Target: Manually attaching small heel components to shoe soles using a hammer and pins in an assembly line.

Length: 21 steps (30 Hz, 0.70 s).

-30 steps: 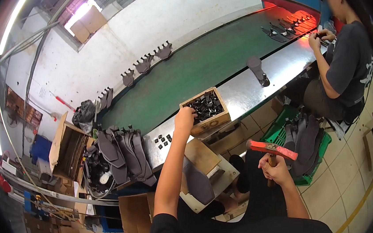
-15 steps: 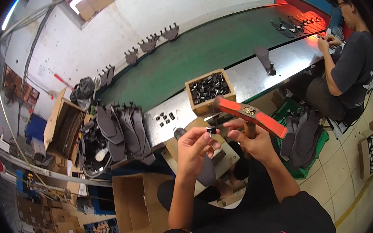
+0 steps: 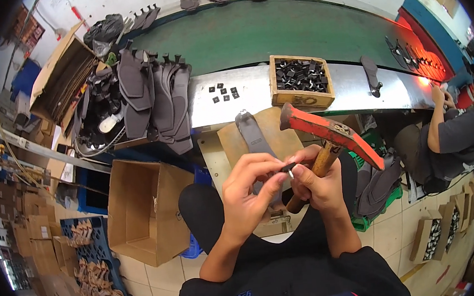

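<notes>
My left hand [image 3: 252, 192] pinches a small black heel tip [image 3: 288, 168] with a pale pin showing below it. My right hand [image 3: 323, 181] is wrapped round the wooden handle of a hammer [image 3: 334, 132], whose head is red with a dark striking end. The right thumb and forefinger also touch the heel tip, so both hands meet there. Beyond my hands a dark grey insole with a heel [image 3: 254, 135] lies on a tan board [image 3: 227, 135]. Several loose black heel tips [image 3: 225, 98] lie on the metal ledge [image 3: 257, 90].
A wooden box [image 3: 303, 98] of black pieces sits on the ledge. Grey insoles [image 3: 172, 105] are stacked at left, above an open carton [image 3: 130, 213]. At right stands a green crate [image 3: 362, 223] of insoles. A person [image 3: 461, 134] works beside the green conveyor [image 3: 228, 41].
The view has tilted downward. My hands have come together, and the right fingers now touch the heel tip while still gripping the hammer.
</notes>
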### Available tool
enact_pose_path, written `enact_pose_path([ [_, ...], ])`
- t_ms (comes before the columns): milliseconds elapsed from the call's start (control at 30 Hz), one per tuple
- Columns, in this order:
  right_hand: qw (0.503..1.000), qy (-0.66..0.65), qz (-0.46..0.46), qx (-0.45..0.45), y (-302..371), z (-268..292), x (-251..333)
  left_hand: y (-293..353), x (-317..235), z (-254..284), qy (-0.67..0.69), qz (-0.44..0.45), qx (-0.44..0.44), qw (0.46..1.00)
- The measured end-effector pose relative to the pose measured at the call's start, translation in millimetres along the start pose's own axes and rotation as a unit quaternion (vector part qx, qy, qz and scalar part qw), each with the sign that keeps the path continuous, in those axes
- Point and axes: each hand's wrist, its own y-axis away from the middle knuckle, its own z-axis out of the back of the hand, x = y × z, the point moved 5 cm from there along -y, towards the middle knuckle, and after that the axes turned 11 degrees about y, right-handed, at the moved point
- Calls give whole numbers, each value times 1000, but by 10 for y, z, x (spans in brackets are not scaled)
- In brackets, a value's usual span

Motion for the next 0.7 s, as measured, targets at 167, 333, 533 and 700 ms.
enact_pose_path([
  [167,999,37,-14,-24,-162,-35,-184,3,450,135,107,73,-79,988],
  [333,998,23,-52,8,-438,36,-387,-384,752,390,-85,10,-54,995],
  [533,991,94,-87,-35,-581,141,-625,-303,1134,342,-15,114,-57,992],
  [700,976,182,-100,-69,-516,248,-515,-136,1190,312,67,225,-31,972],
])
